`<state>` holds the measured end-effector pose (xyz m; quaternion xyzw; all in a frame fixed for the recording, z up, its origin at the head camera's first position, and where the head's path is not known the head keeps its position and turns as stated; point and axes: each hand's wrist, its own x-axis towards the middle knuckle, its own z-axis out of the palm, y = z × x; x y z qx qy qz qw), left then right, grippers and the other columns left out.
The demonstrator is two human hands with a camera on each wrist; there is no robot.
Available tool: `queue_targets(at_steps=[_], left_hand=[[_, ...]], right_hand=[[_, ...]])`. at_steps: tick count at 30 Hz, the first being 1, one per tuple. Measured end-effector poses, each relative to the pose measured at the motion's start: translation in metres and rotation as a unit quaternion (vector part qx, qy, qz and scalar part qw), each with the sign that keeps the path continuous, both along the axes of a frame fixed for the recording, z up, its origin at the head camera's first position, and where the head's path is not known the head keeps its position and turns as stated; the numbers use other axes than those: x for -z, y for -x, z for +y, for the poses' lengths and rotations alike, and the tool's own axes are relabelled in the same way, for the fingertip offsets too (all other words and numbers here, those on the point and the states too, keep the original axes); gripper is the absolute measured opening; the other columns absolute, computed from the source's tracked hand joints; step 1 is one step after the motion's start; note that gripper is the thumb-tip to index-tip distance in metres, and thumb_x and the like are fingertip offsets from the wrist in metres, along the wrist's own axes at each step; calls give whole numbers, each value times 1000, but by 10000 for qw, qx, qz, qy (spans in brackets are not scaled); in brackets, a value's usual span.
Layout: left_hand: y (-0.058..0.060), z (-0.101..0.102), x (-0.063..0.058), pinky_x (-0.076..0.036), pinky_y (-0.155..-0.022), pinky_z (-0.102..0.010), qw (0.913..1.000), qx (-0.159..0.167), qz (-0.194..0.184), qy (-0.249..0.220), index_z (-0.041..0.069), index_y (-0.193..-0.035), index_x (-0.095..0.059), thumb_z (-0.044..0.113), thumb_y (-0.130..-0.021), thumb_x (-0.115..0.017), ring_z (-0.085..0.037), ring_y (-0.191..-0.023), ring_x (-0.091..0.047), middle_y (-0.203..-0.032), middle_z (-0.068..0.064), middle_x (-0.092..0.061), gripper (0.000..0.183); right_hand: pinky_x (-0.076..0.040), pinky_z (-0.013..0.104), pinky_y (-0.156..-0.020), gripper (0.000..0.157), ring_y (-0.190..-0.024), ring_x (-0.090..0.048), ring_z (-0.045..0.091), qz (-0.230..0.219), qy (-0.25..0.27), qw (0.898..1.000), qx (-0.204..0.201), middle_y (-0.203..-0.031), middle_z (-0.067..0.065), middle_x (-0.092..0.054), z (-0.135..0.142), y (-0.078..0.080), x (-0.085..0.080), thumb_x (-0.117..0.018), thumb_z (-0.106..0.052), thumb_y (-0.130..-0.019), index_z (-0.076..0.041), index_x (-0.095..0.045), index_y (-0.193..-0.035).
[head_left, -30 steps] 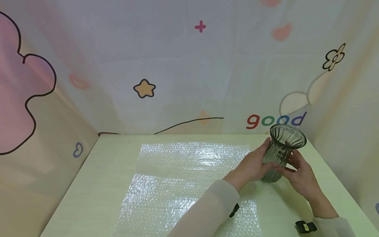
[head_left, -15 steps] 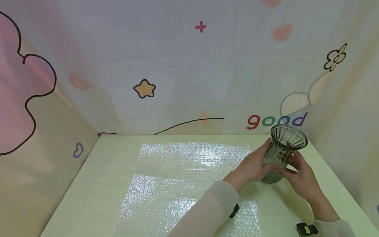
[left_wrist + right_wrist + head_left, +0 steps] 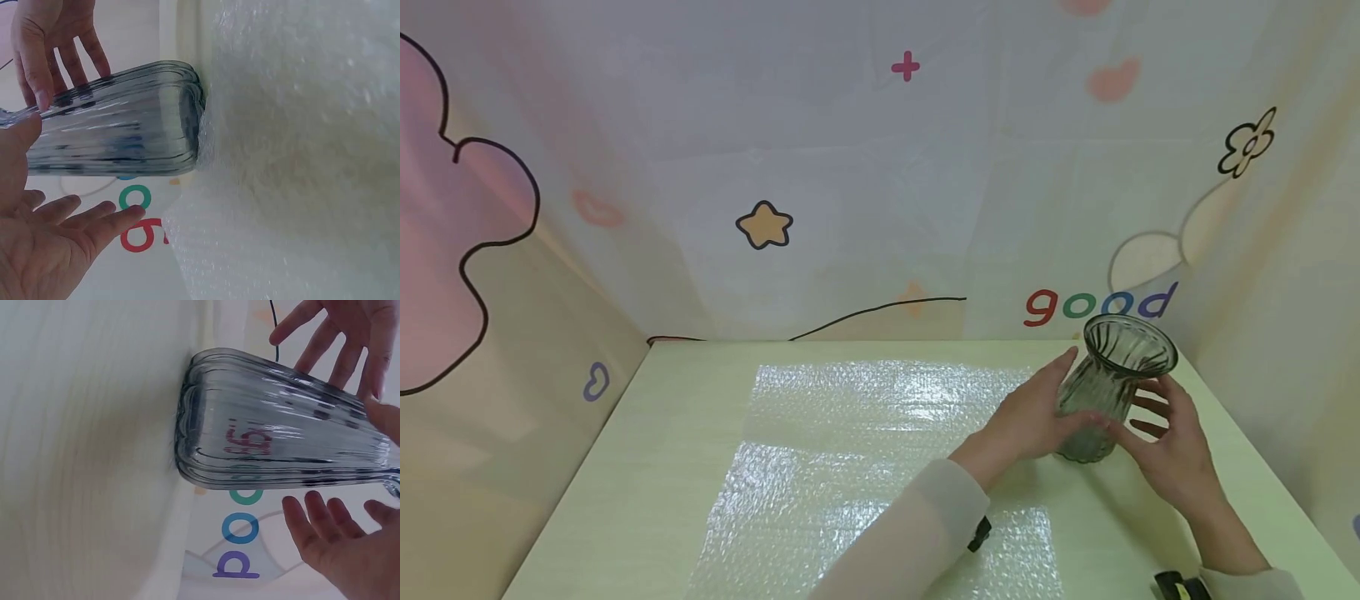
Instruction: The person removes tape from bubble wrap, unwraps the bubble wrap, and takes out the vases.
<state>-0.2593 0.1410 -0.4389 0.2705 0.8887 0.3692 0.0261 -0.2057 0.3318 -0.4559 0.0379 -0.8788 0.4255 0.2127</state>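
A grey-green ribbed glass vase (image 3: 1101, 387) with a flared rim stands upright at the right of the table, in the head view. My left hand (image 3: 1032, 415) is spread along its left side, the thumb across the front and the fingers apart from the glass in the left wrist view. On the other side my right hand (image 3: 1183, 462) has its fingers spread off the glass, as the right wrist view shows of the vase (image 3: 269, 425). Both thumbs meet at the vase's front, low on its body.
A sheet of bubble wrap (image 3: 850, 467) lies flat over the middle of the pale table (image 3: 647, 467), left of the vase. Behind the table hangs a printed curtain (image 3: 865, 167), and more of it closes in both sides.
The fingers of both hands have loosened and drawn away from the vase, the left hand shifting slightly left and the right hand's fingers spreading. The vase stays in about the same place.
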Motion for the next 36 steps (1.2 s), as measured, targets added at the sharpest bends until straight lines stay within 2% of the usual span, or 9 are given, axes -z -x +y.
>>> queue_targets(at_steps=[5,9,13,19,25,32,36], left_hand=[[0,-19,3,-36,-112,-34,9997,-108,10,-208,46,-151,-1,63,-90,-53,-5,-144,-28,-157,24,-17,82],[2,-36,7,-33,-114,-33,9994,-170,281,-106,44,-152,1,65,-89,-50,-6,-145,-26,-158,22,-16,83],[2,-51,7,-33,-114,-32,9985,-165,507,136,41,-153,2,63,-91,-49,-7,-146,-26,-159,19,-16,83],[-2,-74,4,-34,-114,-35,9962,-174,753,408,41,-153,2,60,-93,-48,-9,-146,-26,-160,16,-17,81],[-8,-97,3,-39,-110,-43,9924,-291,1003,652,37,-155,-3,63,-95,-42,-16,-147,-26,-161,11,-19,76],[-12,-131,8,-39,-108,-49,9872,-517,1205,905,39,-154,-2,64,-96,-36,-24,-148,-25,-162,7,-20,72],[-15,-152,9,-31,-113,-50,9839,-701,1236,1082,35,-156,-7,63,-96,-37,-27,-148,-23,-161,5,-22,72]], right_hand=[[-47,5,-76,70,-95,-54,-7,91,548,9970,536,-115,-17,-46,-3,-11,-6,-75,-9,-83,-16,-37,-141],[-44,5,-75,56,-92,-55,-4,3,525,9963,686,-112,-15,-50,-5,-19,-9,-74,-14,-85,-13,-44,-133],[-43,6,-76,47,-92,-55,0,-18,277,9978,608,-107,-8,-55,-10,-25,-8,-74,-17,-86,-9,-51,-125],[-44,7,-74,35,-87,-56,1,381,-17,9992,101,-104,3,-59,-28,-30,-8,-72,-9,-86,-6,-58,-118],[-45,7,-75,29,-88,-57,1,448,-236,9975,-484,-108,0,-60,-52,-32,-9,-69,-10,-89,-10,-59,-116],[-47,12,-80,38,-95,-59,4,321,-288,9937,-1030,-118,-5,-58,-75,-25,-10,-65,-12,-93,-20,-56,-129],[-45,13,-84,43,-100,-56,1,409,-350,9907,-1251,-124,-8,-57,-86,-16,-11,-63,-12,-94,-25,-54,-134]])
